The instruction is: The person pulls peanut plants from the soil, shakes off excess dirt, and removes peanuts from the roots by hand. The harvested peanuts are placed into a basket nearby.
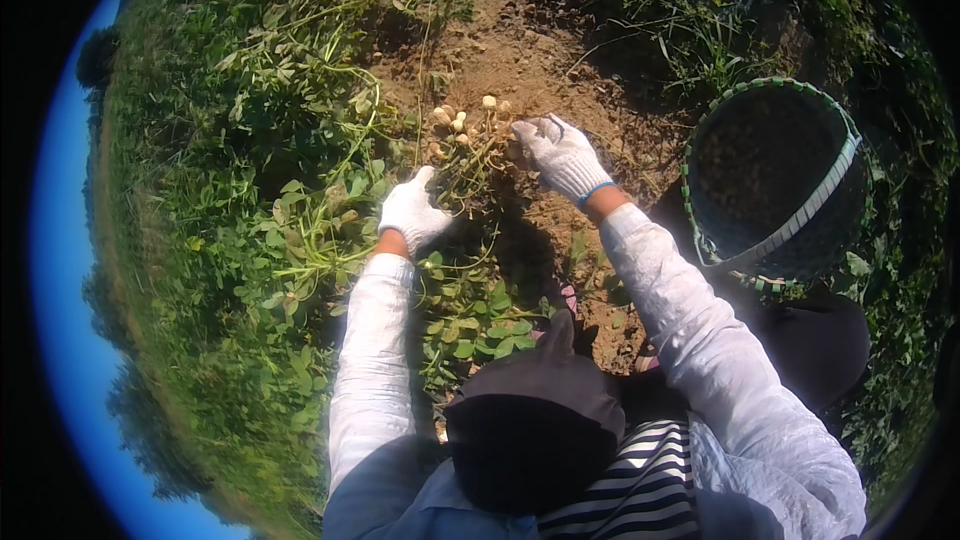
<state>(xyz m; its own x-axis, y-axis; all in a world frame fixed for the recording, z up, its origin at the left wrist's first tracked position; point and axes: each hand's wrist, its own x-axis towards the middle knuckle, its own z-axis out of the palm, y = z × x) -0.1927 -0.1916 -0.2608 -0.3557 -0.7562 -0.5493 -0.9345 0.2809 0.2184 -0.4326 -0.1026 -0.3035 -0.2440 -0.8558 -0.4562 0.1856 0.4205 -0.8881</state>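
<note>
My left hand [415, 211], in a white knit glove, is closed around the stems of an uprooted peanut plant [471, 178]. Several pale peanut pods [457, 122] hang among its roots, above and between my hands. My right hand [551, 150], gloved the same way with a blue cuff edge, has its fingertips at the right side of the roots. Whether a pod is between those fingers cannot be made out. To the right stands a woven basket [780, 180] with a pale wrapped handle; in its shaded inside lie small brownish things, likely pods.
Leafy peanut plants [300, 240] cover the ground at the left. Bare brown soil [517, 45] runs beyond my hands and down between them and the basket. Grass and weeds [705, 37] grow at the upper right. My bent knees are close below.
</note>
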